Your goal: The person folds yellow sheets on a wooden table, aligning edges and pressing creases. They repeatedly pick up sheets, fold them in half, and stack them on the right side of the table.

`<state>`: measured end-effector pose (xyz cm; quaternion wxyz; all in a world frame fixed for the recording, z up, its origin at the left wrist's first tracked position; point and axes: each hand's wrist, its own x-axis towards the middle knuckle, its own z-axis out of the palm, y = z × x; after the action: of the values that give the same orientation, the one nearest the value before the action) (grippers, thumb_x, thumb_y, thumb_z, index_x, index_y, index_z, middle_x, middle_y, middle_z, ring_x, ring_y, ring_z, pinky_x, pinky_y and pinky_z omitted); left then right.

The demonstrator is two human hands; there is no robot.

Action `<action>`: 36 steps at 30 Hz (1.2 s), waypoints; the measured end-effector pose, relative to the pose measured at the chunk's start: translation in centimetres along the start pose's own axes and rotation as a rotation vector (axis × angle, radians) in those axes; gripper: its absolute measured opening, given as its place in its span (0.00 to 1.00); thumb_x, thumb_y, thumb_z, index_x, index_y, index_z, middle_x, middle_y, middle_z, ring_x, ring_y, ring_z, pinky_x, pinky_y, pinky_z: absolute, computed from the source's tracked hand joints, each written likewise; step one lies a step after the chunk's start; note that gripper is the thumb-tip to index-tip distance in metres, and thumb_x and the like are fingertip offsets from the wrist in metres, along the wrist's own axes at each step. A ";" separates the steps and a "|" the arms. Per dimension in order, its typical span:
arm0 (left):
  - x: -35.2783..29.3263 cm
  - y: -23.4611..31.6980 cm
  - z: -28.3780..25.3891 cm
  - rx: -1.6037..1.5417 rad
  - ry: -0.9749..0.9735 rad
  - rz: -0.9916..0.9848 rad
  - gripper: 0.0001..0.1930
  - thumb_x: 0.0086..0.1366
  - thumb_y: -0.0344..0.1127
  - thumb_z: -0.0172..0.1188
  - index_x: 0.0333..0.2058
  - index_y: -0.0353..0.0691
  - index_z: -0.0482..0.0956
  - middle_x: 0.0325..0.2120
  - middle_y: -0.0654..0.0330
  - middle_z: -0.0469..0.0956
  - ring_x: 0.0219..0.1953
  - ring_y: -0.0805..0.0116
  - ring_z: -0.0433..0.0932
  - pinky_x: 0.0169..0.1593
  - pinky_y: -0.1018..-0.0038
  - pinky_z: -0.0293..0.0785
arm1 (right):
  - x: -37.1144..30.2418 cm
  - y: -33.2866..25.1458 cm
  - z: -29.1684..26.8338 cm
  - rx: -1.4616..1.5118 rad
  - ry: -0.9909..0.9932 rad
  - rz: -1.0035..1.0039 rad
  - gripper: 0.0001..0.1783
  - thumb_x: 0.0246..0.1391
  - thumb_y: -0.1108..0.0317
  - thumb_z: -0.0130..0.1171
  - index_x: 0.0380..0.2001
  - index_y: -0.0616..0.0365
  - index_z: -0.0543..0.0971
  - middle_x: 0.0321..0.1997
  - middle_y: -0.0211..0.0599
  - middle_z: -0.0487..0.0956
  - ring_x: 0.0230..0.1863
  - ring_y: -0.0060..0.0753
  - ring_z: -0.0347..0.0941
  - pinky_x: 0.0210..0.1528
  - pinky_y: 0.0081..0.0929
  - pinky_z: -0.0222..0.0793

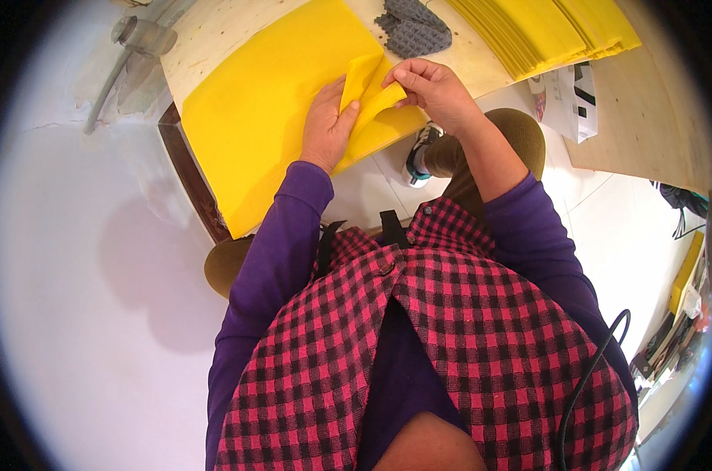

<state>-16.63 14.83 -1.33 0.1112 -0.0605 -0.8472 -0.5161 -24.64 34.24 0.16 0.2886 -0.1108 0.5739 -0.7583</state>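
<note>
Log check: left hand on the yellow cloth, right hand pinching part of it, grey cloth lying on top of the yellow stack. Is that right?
Not quite: the grey cloth isn't on the yellow stack; the head view shows it beside it, on the table. The left hand, right hand and yellow cloth are as stated.

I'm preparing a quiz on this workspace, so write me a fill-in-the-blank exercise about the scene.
1. The material under the left hand is coloured ____.
2. The crumpled textured cloth near the right hand is coloured ____.
3. Both hands emerge from ____ sleeves.
4. In the picture, the stacked sheets lie to the ____ of the textured cloth.

Missing words: yellow; grey; purple; right.
</note>
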 end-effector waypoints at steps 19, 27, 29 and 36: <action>0.2 -1.3 -0.1 0.164 -0.035 0.194 0.24 0.61 0.47 0.58 0.49 0.34 0.76 0.52 0.46 0.74 0.59 0.46 0.67 0.63 0.60 0.59 | 0.0 -0.5 -0.4 -0.170 -0.036 -0.041 0.18 0.68 0.56 0.44 0.42 0.57 0.77 0.39 0.26 0.78 0.40 0.17 0.72 0.45 0.18 0.68; -0.1 -0.7 -0.6 0.328 -0.097 0.217 0.29 0.55 0.51 0.62 0.49 0.33 0.76 0.55 0.48 0.71 0.61 0.45 0.63 0.64 0.57 0.56 | 0.7 -1.0 0.6 -0.066 -0.057 -0.058 0.18 0.67 0.58 0.45 0.45 0.60 0.76 0.43 0.31 0.77 0.41 0.21 0.72 0.46 0.21 0.70; -0.2 -1.0 -0.6 0.314 -0.113 0.210 0.27 0.56 0.47 0.61 0.48 0.32 0.76 0.56 0.49 0.71 0.61 0.44 0.63 0.64 0.57 0.55 | 0.7 -1.2 0.8 -0.050 -0.057 -0.048 0.16 0.66 0.61 0.47 0.47 0.61 0.75 0.46 0.33 0.77 0.41 0.22 0.73 0.45 0.22 0.71; 0.1 -2.4 -0.2 0.261 -0.116 0.236 0.20 0.58 0.38 0.57 0.46 0.32 0.77 0.56 0.50 0.71 0.62 0.45 0.62 0.65 0.55 0.54 | 0.6 -1.4 0.0 -0.628 0.021 -0.172 0.23 0.49 0.78 0.57 0.52 0.58 0.73 0.52 0.30 0.74 0.35 0.22 0.72 0.41 0.20 0.70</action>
<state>-17.24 13.56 -3.27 0.1288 -0.1740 -0.8990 -0.3807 -25.55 34.12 1.37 0.1695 -0.2348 0.7711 -0.5670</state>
